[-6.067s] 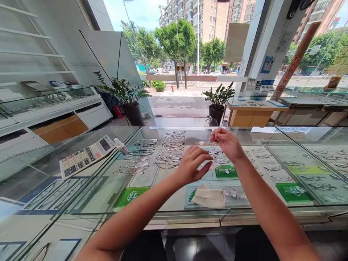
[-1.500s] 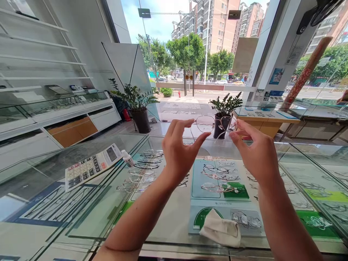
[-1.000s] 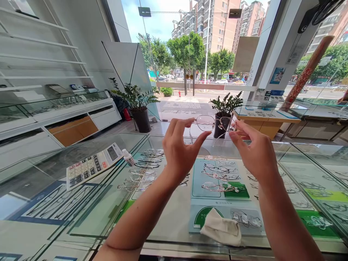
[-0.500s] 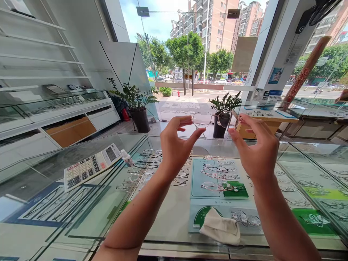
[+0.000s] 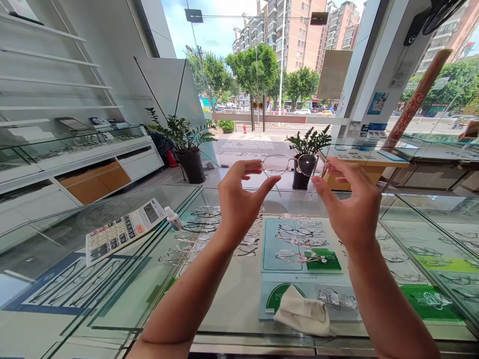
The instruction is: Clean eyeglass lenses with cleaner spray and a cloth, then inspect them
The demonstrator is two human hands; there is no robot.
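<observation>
Left hand (image 5: pixel 241 199): pinching one end of the glasses (image 5: pixel 288 160)
Right hand (image 5: pixel 355 204): pinching the other end
Glasses: thin rounded rims, raised above the glass counter (image 5: pixel 228 304)
Green semicircle (image 5: pixel 275 295): "MO" legible
Cloth (image 5: pixel 304 315): beige, rumpled fabric

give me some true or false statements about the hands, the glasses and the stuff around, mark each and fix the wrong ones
1. The left hand and right hand both hold one pair of glasses. True.
2. The bottle is beside the calculator. True.
3. The calculator lies to the right of the glasses. False: it lies to their left.
4. The cloth is lower in the picture than both hands. True.
5. The right hand grips the cloth. False: it holds the glasses.
</observation>
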